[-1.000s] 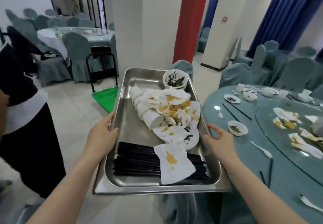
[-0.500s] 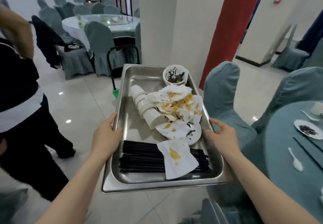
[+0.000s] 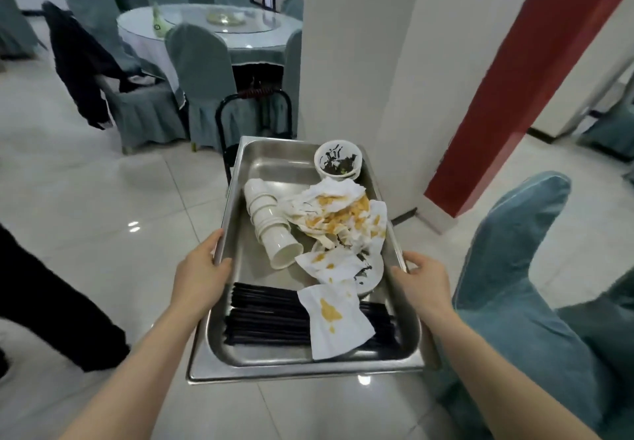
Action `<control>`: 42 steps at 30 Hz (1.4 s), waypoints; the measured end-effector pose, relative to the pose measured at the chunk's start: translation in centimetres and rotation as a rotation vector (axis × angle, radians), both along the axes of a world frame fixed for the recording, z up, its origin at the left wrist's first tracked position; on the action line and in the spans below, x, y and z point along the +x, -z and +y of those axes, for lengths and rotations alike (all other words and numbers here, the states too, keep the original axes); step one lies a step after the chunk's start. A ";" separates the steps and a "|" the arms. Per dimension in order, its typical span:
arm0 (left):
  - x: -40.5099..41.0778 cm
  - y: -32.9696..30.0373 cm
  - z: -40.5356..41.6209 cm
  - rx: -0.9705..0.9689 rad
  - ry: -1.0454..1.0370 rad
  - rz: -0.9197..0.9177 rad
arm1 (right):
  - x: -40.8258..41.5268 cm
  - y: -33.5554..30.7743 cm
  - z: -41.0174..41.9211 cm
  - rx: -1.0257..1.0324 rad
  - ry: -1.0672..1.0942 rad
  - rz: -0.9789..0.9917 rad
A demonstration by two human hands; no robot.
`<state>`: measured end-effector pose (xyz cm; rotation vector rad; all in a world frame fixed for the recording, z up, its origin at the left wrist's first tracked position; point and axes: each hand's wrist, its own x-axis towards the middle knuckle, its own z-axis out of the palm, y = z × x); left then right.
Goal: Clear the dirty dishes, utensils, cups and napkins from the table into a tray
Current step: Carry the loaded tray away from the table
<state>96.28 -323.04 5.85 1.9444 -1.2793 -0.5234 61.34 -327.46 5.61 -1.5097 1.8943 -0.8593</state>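
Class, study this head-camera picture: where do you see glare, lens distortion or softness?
Head view: ceiling lights glint off the glossy floor and the tray rim; the wide lens bends the red pillar and stretches both forearms at the edges; distant chairs look soft.

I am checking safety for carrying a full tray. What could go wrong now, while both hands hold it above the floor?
1. The stack of white cups lies on its side in the tray; a tilt might roll it.
2. The loose stained napkin on the black chopsticks could slide or blow off.
3. The left hand and right hand grip only the rims, and a covered chair stands close on the right, so a bump seems possible.
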 end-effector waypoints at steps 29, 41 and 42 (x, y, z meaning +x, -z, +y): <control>18.9 14.3 -50.8 0.701 -0.015 0.617 | 17.5 15.5 -56.6 0.203 -0.151 0.222; 18.1 26.1 -58.5 0.896 -0.215 0.726 | 18.1 28.4 -67.5 0.315 -0.274 0.346; 17.8 27.5 -59.1 0.894 -0.239 0.735 | 18.1 29.6 -68.1 0.325 -0.277 0.355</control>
